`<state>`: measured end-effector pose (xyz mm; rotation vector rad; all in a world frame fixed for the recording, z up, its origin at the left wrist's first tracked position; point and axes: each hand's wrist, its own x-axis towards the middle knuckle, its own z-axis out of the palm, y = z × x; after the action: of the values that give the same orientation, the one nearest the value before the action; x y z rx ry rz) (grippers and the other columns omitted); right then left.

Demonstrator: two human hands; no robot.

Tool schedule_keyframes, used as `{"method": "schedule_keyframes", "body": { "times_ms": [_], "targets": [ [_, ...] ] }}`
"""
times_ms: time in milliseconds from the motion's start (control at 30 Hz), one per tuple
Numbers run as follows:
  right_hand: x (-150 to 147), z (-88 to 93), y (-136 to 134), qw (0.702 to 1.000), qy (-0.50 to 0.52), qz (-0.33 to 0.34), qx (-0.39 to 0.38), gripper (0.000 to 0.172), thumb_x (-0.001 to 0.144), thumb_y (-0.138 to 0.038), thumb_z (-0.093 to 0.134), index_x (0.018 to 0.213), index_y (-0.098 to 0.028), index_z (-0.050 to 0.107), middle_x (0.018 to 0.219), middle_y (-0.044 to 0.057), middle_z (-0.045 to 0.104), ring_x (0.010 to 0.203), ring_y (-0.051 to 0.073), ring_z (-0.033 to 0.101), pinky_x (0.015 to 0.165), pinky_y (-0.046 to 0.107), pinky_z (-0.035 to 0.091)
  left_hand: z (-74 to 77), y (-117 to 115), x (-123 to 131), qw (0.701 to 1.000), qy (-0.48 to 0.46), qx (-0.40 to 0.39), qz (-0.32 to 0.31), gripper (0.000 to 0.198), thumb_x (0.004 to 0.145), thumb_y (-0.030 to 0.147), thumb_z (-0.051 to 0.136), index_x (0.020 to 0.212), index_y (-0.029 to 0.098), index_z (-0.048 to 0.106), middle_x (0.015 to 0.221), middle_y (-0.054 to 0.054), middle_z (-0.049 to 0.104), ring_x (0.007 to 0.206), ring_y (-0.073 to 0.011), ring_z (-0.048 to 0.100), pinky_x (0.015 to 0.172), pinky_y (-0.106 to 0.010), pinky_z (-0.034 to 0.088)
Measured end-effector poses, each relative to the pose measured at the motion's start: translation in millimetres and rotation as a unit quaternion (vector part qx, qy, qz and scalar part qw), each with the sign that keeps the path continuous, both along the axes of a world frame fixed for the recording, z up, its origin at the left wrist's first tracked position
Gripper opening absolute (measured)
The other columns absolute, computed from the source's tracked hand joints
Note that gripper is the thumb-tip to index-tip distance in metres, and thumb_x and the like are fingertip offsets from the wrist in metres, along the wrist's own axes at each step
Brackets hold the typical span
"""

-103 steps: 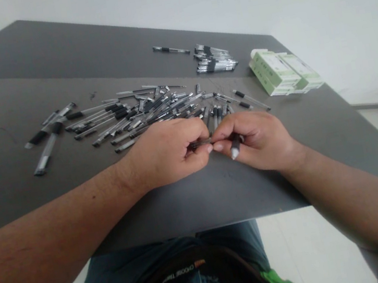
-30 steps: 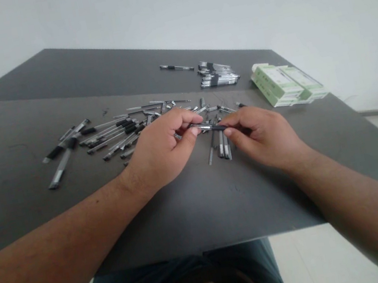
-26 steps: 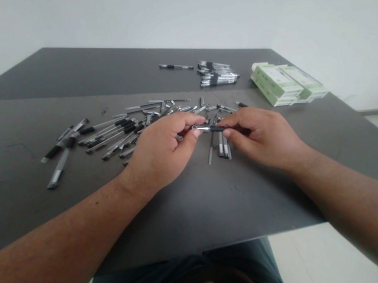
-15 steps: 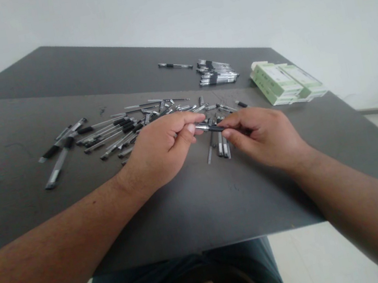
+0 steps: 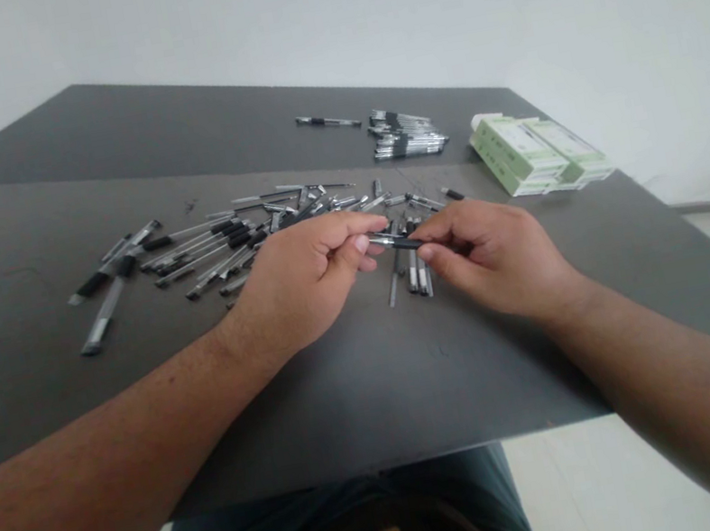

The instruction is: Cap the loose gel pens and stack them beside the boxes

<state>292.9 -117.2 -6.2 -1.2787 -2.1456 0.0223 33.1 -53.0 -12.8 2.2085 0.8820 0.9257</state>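
Between my two hands is a pen [image 5: 398,241] with a dark grip and a silvery tip section, held nearly level above the table. My left hand [image 5: 321,271] pinches the tip end between thumb and fingers. The thumb and index finger of my right hand [image 5: 495,245] are closed on the dark grip part, and the rest of the pen is hidden behind that hand. Beneath and around the hands lie loose pen parts: clear barrels with black grips [image 5: 202,256], thin refills [image 5: 293,191] and several caps with white labels [image 5: 416,268].
A bundle of pens [image 5: 404,133] and a single pen [image 5: 328,122] lie farther back. Green and white boxes [image 5: 518,154] stand at the right. Two clear barrels [image 5: 106,314] lie to the left. The grey table [image 5: 379,399] has its front edge near my lap.
Almost nothing differs. Both hands keep their grip on the pen, and the view has shifted very slightly.
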Motion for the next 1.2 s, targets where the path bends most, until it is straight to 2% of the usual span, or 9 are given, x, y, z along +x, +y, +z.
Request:
{"method": "schedule_keyframes", "body": {
  "times_ms": [367, 600, 700, 833, 1000, 1200],
  "targets": [
    [-2.3, 0.6, -1.2, 1.000, 0.008, 0.003, -0.008, 0.015, 0.105, -0.022, 0.070, 0.105, -0.023, 0.085, 0.092, 0.003, 0.085, 0.080, 0.021, 0.077, 0.078, 0.034, 0.059, 0.8, -0.9, -0.3, 1.000, -0.005, 0.003, -0.009, 0.036, 0.110, 0.022, 0.059, 0.133, 0.022, 0.087, 0.101, -0.001, 0.091, 0.083, -0.0157, 0.084, 0.090, -0.028, 0.068],
    [-1.0, 2.0, -1.0, 1.000, 0.007, 0.004, -0.015, 0.015, 0.106, -0.024, 0.069, 0.106, -0.023, 0.084, 0.093, 0.003, 0.085, 0.081, 0.021, 0.077, 0.077, 0.033, 0.059, 4.5, -2.6, -0.9, 1.000, 0.008, 0.012, -0.005, 0.037, 0.109, 0.021, 0.058, 0.132, 0.023, 0.086, 0.103, -0.001, 0.091, 0.090, -0.0171, 0.086, 0.100, -0.031, 0.068],
    [-0.8, 2.5, -0.3, 1.000, 0.002, 0.008, -0.012, 0.014, 0.105, -0.024, 0.070, 0.107, -0.023, 0.084, 0.093, 0.003, 0.085, 0.081, 0.021, 0.077, 0.077, 0.033, 0.059, 2.8, -3.4, -0.1, 1.000, 0.002, 0.009, 0.002, 0.036, 0.109, 0.023, 0.057, 0.130, 0.023, 0.086, 0.107, -0.002, 0.091, 0.093, -0.0179, 0.086, 0.100, -0.032, 0.068],
    [-0.9, 1.9, 0.2, 1.000, -0.001, 0.010, -0.014, 0.014, 0.104, -0.023, 0.071, 0.108, -0.024, 0.084, 0.094, 0.003, 0.085, 0.081, 0.021, 0.077, 0.077, 0.033, 0.059, 1.7, -3.0, 0.0, 0.999, 0.004, 0.025, 0.022, 0.029, 0.106, 0.027, 0.064, 0.124, 0.025, 0.087, 0.108, -0.002, 0.090, 0.103, -0.0216, 0.086, 0.102, -0.034, 0.067],
    [0.2, 0.1, 0.5, 1.000, 0.013, -0.009, -0.024, 0.017, 0.103, -0.025, 0.071, 0.113, -0.023, 0.084, 0.098, 0.003, 0.087, 0.082, 0.021, 0.078, 0.077, 0.033, 0.059, 1.3, 0.3, -0.7, 0.999, 0.005, 0.016, 0.051, 0.026, 0.103, 0.028, 0.067, 0.119, 0.026, 0.087, 0.108, -0.002, 0.090, 0.107, -0.0233, 0.085, 0.103, -0.036, 0.067],
    [3.4, 3.9, 1.5, 0.998, 0.028, -0.044, -0.031, 0.013, 0.104, -0.029, 0.072, 0.104, -0.025, 0.084, 0.089, 0.002, 0.084, 0.079, 0.021, 0.076, 0.076, 0.034, 0.057, 1.8, 4.1, -1.7, 0.997, -0.021, -0.005, 0.080, 0.026, 0.104, 0.033, 0.067, 0.118, 0.026, 0.087, 0.110, -0.003, 0.090, 0.110, -0.0247, 0.084, 0.102, -0.038, 0.068]
  ]
}}
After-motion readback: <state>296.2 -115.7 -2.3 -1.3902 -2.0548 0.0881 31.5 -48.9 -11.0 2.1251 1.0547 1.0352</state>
